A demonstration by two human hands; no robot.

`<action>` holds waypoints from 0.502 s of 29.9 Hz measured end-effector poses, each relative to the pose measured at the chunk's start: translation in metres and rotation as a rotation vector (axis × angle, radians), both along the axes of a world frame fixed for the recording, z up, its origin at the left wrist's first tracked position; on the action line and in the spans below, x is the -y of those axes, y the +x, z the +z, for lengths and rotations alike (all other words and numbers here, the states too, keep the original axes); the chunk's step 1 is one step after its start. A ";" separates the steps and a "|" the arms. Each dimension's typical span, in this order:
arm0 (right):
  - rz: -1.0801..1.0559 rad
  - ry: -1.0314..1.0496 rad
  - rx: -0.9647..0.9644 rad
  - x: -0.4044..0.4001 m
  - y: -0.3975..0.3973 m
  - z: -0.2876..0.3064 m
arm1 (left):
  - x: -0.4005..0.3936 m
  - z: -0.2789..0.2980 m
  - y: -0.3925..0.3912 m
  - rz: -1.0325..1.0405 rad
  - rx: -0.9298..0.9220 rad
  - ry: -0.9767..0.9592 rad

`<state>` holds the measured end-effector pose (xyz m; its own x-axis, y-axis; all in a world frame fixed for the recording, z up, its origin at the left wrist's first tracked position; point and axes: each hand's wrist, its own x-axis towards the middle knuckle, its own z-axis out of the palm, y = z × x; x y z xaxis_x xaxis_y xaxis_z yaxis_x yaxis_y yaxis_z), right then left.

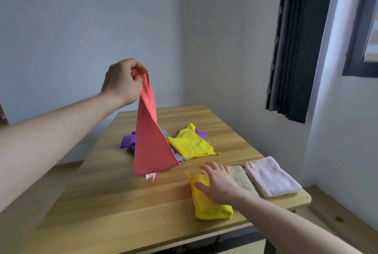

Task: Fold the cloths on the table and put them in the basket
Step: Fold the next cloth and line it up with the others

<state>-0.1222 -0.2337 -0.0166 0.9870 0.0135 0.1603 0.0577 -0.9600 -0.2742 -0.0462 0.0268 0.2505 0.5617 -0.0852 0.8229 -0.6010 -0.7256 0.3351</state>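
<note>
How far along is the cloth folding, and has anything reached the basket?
Done: folded yellow cloth under the open right hand, beside a folded beige cloth and folded pink fluffy cloth. In hand: the left hand pinches a coral cloth aloft. Left: crumpled yellow and purple cloths. No basket in view.
</note>
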 end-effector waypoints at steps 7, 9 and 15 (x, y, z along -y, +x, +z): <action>0.054 -0.087 -0.262 -0.029 -0.036 -0.012 | 0.006 -0.005 -0.032 -0.059 -0.052 0.026; 0.094 -0.109 -0.268 -0.025 -0.036 -0.014 | 0.007 -0.007 -0.040 -0.077 -0.076 0.039; 0.133 -0.130 -0.292 -0.013 -0.039 -0.005 | 0.003 -0.006 -0.063 -0.160 -0.211 0.135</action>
